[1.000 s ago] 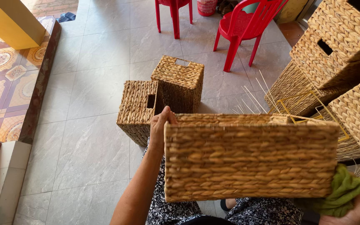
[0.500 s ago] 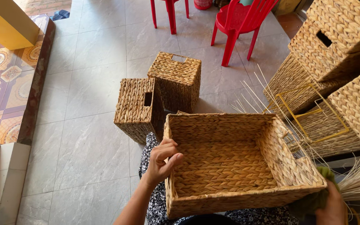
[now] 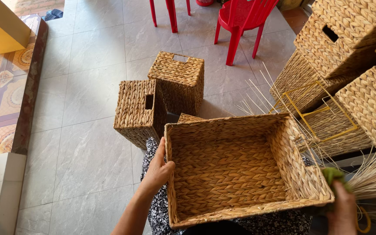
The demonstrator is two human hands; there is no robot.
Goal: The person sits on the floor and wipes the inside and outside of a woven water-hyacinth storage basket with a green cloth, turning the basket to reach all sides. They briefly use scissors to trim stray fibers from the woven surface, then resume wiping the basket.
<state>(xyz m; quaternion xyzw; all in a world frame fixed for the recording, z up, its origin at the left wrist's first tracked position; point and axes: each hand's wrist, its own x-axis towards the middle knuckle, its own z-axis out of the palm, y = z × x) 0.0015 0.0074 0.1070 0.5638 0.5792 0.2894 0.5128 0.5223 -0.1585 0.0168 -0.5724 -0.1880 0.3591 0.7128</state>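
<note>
- A large open woven basket (image 3: pixel 240 167) rests on the person's lap, near and centre, its opening facing up and its inside bare.
- The left hand (image 3: pixel 157 167) holds the basket's left wall: thumb hooked over the rim, fingers wrapped on the outside, a closed grip on the weave.
- The right hand (image 3: pixel 342 206) is at the basket's near right corner, closed around a green cloth (image 3: pixel 334 175); whether it also grips the basket I cannot tell.
- A bundle of pale straw stalks (image 3: pixel 373 174) fans out just right of that hand.
- Farther off on the tiled floor (image 3: pixel 88 109), left of centre, two smaller woven baskets touch: one lying on its side (image 3: pixel 138 109), one with its handle slot upward (image 3: pixel 177 80).
- A stack of woven baskets (image 3: pixel 349 56) fills the far right, with a yellow wire frame (image 3: pixel 314 109) leaning against it.
- A red plastic chair (image 3: pixel 242 21) stands at the far edge.
</note>
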